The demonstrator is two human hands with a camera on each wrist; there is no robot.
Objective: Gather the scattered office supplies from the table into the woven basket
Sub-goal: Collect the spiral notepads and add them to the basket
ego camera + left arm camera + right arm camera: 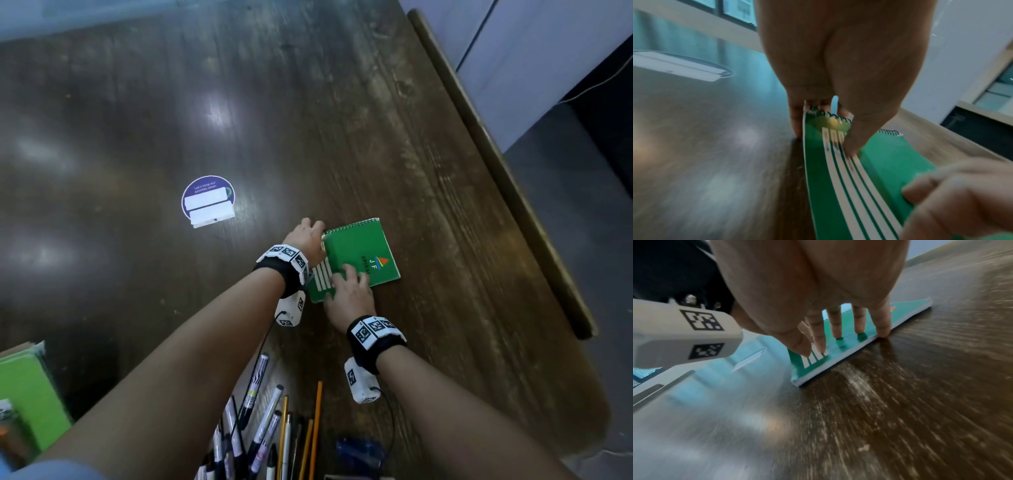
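A green spiral notebook [370,250] with white stripes along its left side lies on the dark wooden table [239,102]. My left hand [313,229] pinches its far left corner by the spiral. In the left wrist view the thumb lies on the cover [890,162], the fingers [795,120] are down at the left edge, and that edge is raised a little. My right hand [352,277] rests on the near edge, its straight fingers [859,321] pressing their tips onto the cover [908,308]. No woven basket shows in any view.
Several pens, markers and pencils [267,428] lie close to me between my forearms, with a blue object [359,448] beside them. White blocks on a round purple sticker [209,202] sit to the left. A green flat stack [20,394] is at the lower left. A raised wooden rim [496,164] runs along the table's right side.
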